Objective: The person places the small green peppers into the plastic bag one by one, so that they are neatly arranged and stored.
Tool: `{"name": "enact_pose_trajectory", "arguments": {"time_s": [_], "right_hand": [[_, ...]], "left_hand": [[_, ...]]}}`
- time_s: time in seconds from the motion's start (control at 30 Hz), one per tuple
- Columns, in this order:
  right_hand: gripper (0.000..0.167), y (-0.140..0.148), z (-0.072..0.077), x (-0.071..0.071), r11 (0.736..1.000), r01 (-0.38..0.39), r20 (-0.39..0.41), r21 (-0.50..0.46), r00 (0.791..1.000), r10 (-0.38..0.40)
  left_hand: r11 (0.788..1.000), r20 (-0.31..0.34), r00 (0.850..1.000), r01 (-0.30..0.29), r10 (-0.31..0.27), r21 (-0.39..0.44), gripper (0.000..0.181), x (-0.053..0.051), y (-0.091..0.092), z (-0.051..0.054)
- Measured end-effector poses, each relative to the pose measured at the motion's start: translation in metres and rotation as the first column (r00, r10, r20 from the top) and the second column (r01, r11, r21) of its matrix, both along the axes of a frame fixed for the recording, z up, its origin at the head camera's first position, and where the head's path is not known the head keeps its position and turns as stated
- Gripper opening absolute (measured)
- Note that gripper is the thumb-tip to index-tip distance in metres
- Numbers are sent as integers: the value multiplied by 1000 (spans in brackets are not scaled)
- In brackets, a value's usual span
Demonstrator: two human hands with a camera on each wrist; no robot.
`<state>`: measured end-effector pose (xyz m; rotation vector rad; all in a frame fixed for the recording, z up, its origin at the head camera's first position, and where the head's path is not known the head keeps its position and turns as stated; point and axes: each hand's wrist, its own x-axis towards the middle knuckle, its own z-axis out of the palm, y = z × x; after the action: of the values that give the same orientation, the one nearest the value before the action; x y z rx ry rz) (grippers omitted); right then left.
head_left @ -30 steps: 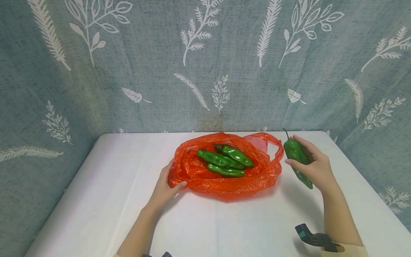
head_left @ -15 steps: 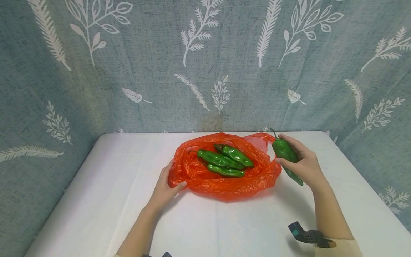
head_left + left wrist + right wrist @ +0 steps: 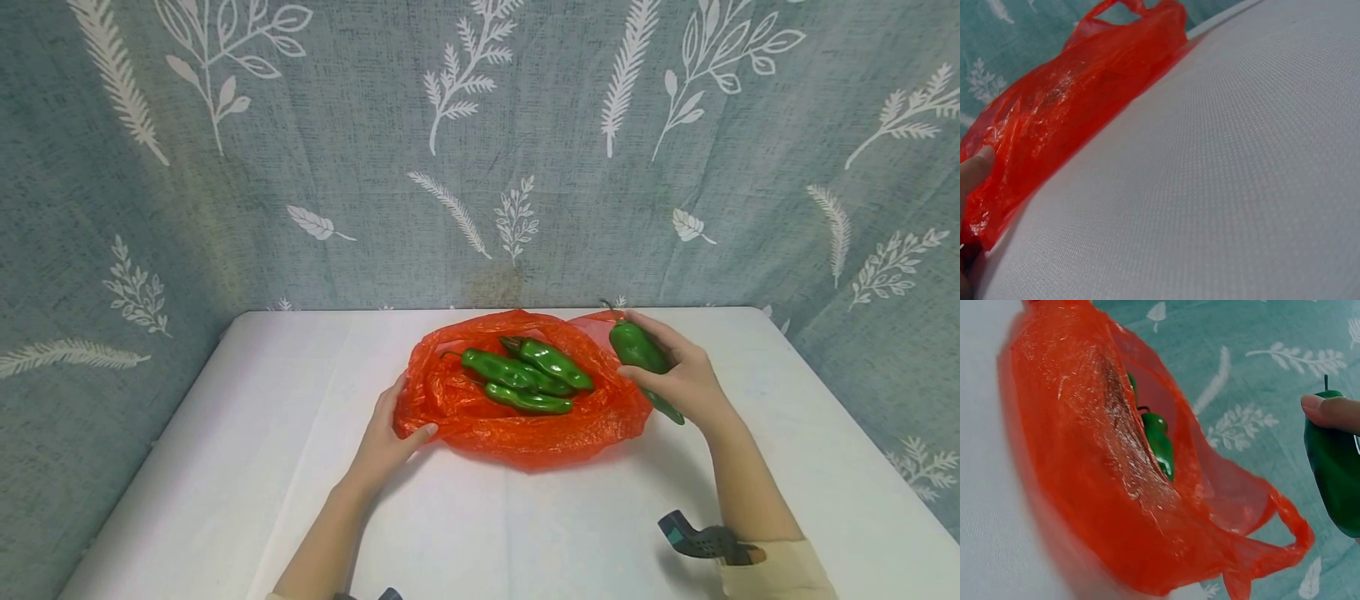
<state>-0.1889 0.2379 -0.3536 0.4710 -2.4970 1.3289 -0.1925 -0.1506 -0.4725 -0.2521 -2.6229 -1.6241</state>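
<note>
A red plastic bag (image 3: 540,442) lies with its mouth spread, and several green peppers (image 3: 555,363) rest inside it. My left hand (image 3: 386,446) holds the bag's left end, thumb on the near side and fingers on the far side. In the left wrist view the thumb (image 3: 979,165) touches the bag's crinkled wall. My right hand (image 3: 678,379) grips one large green pepper (image 3: 637,346) above the bag's right edge, stem pointing away. The right wrist view shows that pepper (image 3: 1332,475) pinched by the thumb, apart from the bag (image 3: 1085,456); the other fingers are mostly hidden.
The bag sits toward the far edge of a white table (image 3: 465,533). Behind and beside the table hangs a blue-green cloth (image 3: 360,133) with white leaf prints. A loop handle (image 3: 1294,531) sticks out from the bag's right end.
My right hand has moved left with the pepper, from beyond the bag's right side to over its right edge. The left hand and the bag have stayed put.
</note>
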Motion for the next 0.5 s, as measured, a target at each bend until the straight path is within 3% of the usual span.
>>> {"name": "enact_pose_trajectory", "arguments": {"time_s": [0.2,0.5], "right_hand": [[72,-8,-2,-7,997,-71,-15,-36,997,70],[71,-19,-7,-21,997,-55,77,46,996,52]], "left_hand": [[1000,-6,1000,7,-7,7,90,-1,-1,-2],[1000,6,1000,3,-3,0,91,1,0,0]]}}
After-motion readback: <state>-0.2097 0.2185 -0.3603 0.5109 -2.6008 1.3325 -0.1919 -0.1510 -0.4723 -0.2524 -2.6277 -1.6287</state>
